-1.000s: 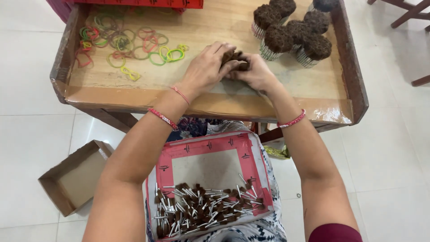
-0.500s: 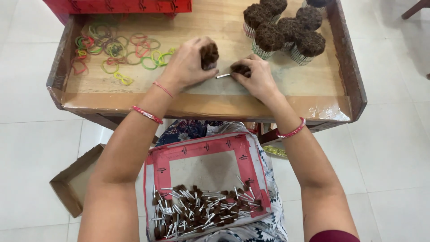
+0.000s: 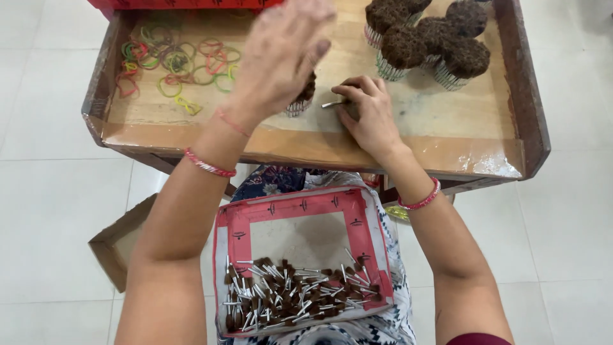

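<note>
left hand (image 3: pixel 281 54): fingers spread, raised above small bundle (image 3: pixel 301 98) on wooden tray (image 3: pixel 268 137) | right hand (image 3: pixel 367 112): pinching few sticks (image 3: pixel 333 103) | bundle seems light, loose; grip around its stems

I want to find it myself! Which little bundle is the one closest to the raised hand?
Look at the wooden tray. Near its front middle, a lone small bundle of brown-tipped sticks stands under the raised left hand, with the right hand beside it. Unlike the bigger bundles crowded in the far right corner, it stands alone.
</note>
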